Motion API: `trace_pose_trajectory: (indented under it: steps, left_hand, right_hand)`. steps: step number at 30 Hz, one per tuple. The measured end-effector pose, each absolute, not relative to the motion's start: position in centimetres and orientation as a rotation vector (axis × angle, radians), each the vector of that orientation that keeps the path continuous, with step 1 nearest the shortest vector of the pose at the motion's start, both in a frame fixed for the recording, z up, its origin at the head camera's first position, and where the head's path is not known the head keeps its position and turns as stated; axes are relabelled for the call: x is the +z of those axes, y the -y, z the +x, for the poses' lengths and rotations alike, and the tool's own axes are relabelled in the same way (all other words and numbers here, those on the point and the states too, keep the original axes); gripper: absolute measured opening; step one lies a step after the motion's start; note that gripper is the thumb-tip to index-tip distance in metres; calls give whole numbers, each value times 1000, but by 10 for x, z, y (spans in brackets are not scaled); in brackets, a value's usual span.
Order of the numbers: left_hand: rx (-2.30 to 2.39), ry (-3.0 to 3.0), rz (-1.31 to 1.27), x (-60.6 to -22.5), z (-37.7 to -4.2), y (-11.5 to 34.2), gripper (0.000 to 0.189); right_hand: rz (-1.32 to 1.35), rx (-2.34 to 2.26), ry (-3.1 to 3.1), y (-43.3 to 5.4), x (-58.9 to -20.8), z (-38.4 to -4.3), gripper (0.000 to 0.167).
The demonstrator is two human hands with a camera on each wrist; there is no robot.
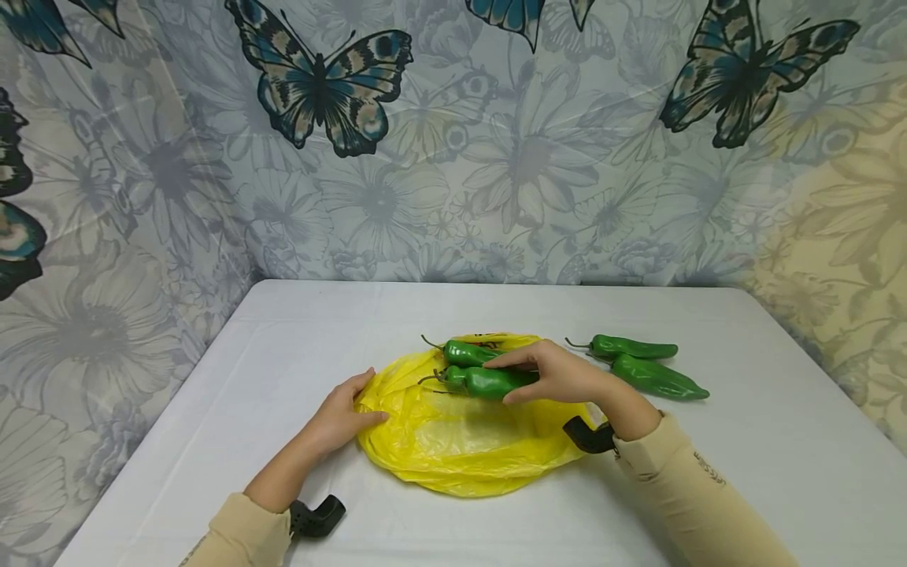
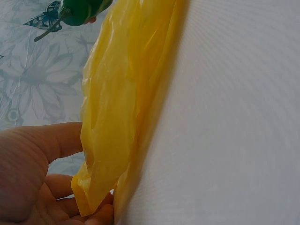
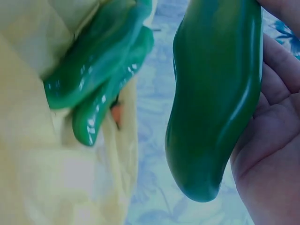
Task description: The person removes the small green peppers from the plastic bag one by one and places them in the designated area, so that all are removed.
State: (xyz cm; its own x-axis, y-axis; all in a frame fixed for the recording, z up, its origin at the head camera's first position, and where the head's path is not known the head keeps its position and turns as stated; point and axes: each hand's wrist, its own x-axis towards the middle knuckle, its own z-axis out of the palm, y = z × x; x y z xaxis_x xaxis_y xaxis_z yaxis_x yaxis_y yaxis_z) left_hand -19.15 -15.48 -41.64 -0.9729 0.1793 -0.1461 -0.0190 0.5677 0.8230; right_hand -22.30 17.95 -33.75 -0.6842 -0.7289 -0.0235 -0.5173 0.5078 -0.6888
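Note:
A yellow plastic bag (image 1: pixel 489 449) lies spread on the table, its film crumpled. My left hand (image 1: pixel 343 413) grips the bag's left edge; in the left wrist view the yellow film (image 2: pixel 110 108) passes between thumb and fingers. Over the bag, my right hand (image 1: pixel 560 374) holds a green pepper (image 1: pixel 485 382) with thumb and fingers, its stem toward the left. That same pepper (image 3: pixel 213 98) fills the middle of the right wrist view. Behind it, another green pepper (image 1: pixel 460 353) lies on the bag, and the right wrist view shows two glossy peppers (image 3: pixel 101 56) there, side by side.
Right of the bag, two more green peppers lie on the white table (image 1: pixel 305 323): a slim one (image 1: pixel 634 347) farther back and a broader one (image 1: pixel 659 378) in front. A butterfly-patterned cloth (image 1: pixel 496 197) hangs behind the table. Black wrist mounts (image 1: pixel 319 517) jut from both sleeves.

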Motion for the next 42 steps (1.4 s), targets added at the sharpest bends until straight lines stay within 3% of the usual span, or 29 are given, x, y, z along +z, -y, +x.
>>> trace_pose_trajectory:
  steps: [42]
  left_hand:
    - [1354, -2593, 137, -415, -191, 154, 77]
  right_hand:
    - [-729, -890, -2837, -305, -333, -214, 52]
